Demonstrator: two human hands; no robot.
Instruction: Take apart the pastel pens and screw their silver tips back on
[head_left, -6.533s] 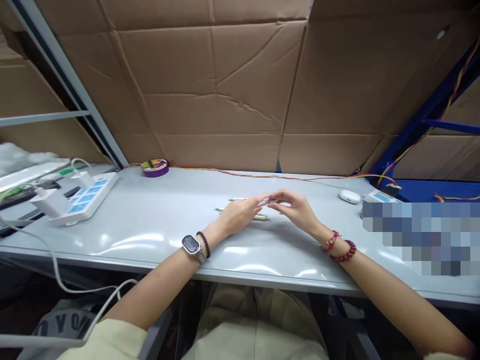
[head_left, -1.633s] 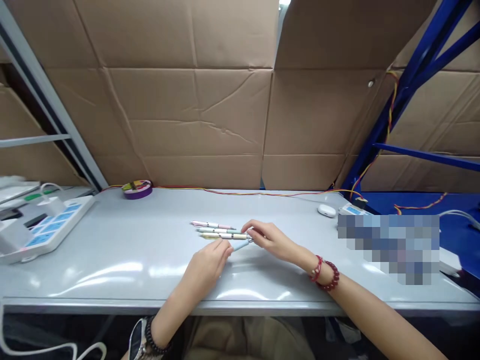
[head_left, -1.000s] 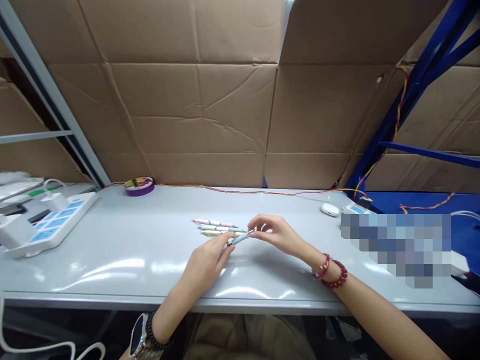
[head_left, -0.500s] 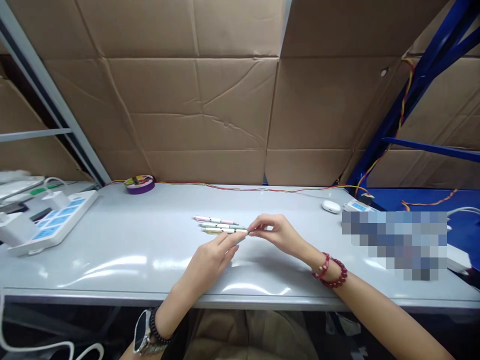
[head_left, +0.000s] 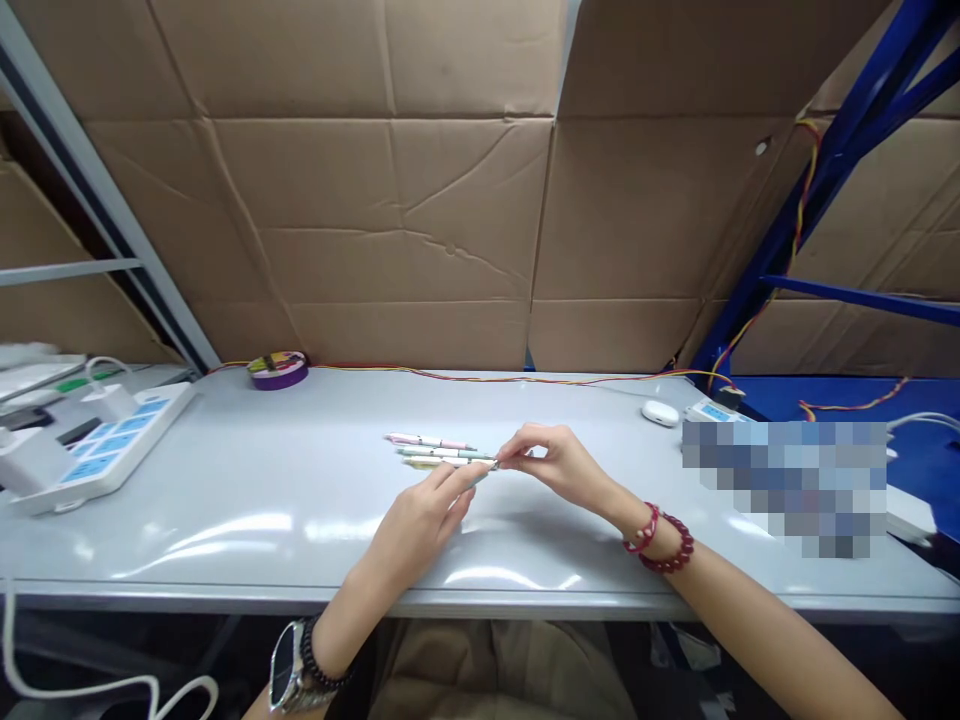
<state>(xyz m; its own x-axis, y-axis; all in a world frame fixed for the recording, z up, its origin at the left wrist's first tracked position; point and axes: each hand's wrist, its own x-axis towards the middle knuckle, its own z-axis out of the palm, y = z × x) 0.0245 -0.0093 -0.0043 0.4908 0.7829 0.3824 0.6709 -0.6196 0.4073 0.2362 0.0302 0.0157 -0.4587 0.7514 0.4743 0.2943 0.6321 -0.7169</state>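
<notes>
Several slim pens lie side by side on the white table, among them a pink pen [head_left: 427,441], a green pen [head_left: 439,452] and a yellowish pen [head_left: 420,462]. My left hand [head_left: 420,515] rests at the near side of the row, its fingers closed around a pen whose light-blue part [head_left: 478,480] shows between thumb and forefinger. Most of that pen is hidden. At the right ends of the pens, my right hand [head_left: 555,465] pinches the tip of a pen between thumb and forefinger, close to my left fingertips.
A roll of purple tape [head_left: 278,372] sits at the back left of the table [head_left: 247,460]. On the left is a power strip [head_left: 112,445] with plugs. A white earbud case [head_left: 661,413] lies to the right, near a blurred-out patch. Thin twisted wires [head_left: 450,377] run along the back.
The right fingers have closed slightly at the pen tip. Both hands otherwise keep their places, and the pens lie as before. The view has shifted a little.
</notes>
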